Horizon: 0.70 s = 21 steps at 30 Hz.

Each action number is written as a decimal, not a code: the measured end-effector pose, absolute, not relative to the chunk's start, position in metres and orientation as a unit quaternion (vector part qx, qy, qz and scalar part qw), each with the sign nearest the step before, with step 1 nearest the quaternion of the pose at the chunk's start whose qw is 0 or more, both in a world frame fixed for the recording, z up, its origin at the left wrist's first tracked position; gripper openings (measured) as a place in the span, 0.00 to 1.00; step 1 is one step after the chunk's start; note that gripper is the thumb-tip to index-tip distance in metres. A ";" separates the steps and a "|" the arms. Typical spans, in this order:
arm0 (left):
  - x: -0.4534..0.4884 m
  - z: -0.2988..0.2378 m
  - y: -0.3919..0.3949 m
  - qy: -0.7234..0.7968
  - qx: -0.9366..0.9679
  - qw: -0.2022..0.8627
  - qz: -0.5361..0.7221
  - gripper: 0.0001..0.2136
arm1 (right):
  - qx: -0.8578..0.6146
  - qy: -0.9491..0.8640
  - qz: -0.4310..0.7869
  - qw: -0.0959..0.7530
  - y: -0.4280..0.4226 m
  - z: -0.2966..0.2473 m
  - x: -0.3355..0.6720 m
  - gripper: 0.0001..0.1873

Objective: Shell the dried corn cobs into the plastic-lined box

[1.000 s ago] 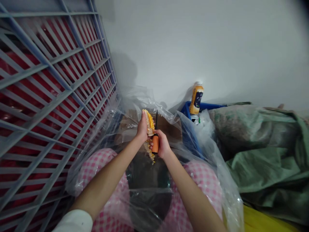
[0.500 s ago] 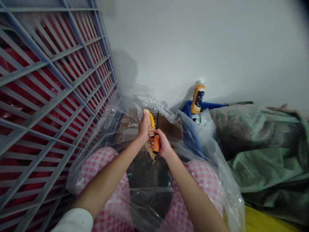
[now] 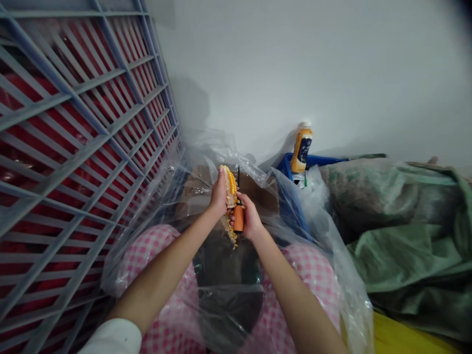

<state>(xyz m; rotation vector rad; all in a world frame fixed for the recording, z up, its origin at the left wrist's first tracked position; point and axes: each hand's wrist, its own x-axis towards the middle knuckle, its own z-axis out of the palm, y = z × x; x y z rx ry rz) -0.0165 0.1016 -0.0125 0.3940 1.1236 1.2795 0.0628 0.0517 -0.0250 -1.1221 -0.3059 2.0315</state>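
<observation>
My left hand (image 3: 219, 194) is wrapped round a corn cob (image 3: 230, 186), with yellow kernels along its right side and a bare, pale stretch beside the thumb. In my right hand (image 3: 249, 216) is a screwdriver (image 3: 239, 219) with an orange and black handle, its thin dark shaft pointing up and away just right of the cob. Both hands are close together, and the right fingers are partly hidden behind the handle. Loose kernels (image 3: 232, 237) lie below the hands on the clear plastic sheet (image 3: 236, 300), which is spread over my lap.
A tall grey-blue plastic crate (image 3: 106, 132) with red contents rises at the left. Ahead lies cardboard (image 3: 263, 194) under the plastic. At the right stand a blue bin (image 3: 291, 196), a yellow bottle (image 3: 301, 147) and stuffed sacks (image 3: 376, 196). A white wall (image 3: 313, 64) closes off the back.
The screwdriver's shaft has tipped slightly left, closer to the cob. My right hand has shifted a little with it; my left hand keeps its hold on the cob.
</observation>
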 end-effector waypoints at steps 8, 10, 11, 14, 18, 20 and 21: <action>-0.017 -0.015 0.104 0.503 0.191 0.632 0.558 0.26 | -0.432 -0.111 0.804 0.393 0.050 -0.023 0.062 0.18; -0.018 -0.015 0.105 0.511 0.188 0.628 0.556 0.26 | -0.437 -0.111 0.803 0.390 0.050 -0.022 0.062 0.18; -0.018 -0.016 0.105 0.511 0.191 0.626 0.557 0.26 | -0.438 -0.112 0.803 0.388 0.050 -0.022 0.062 0.18; -0.016 -0.020 0.103 0.504 0.208 0.615 0.570 0.24 | -0.438 -0.111 0.807 0.380 0.052 -0.022 0.064 0.15; -0.014 -0.024 0.102 0.500 0.224 0.607 0.576 0.21 | -0.432 -0.101 0.807 0.390 0.052 -0.023 0.065 0.12; -0.014 -0.024 0.102 0.501 0.220 0.609 0.574 0.22 | -0.423 -0.098 0.806 0.402 0.051 -0.023 0.063 0.11; -0.014 -0.023 0.103 0.503 0.210 0.613 0.572 0.23 | -0.419 -0.098 0.805 0.408 0.050 -0.023 0.062 0.11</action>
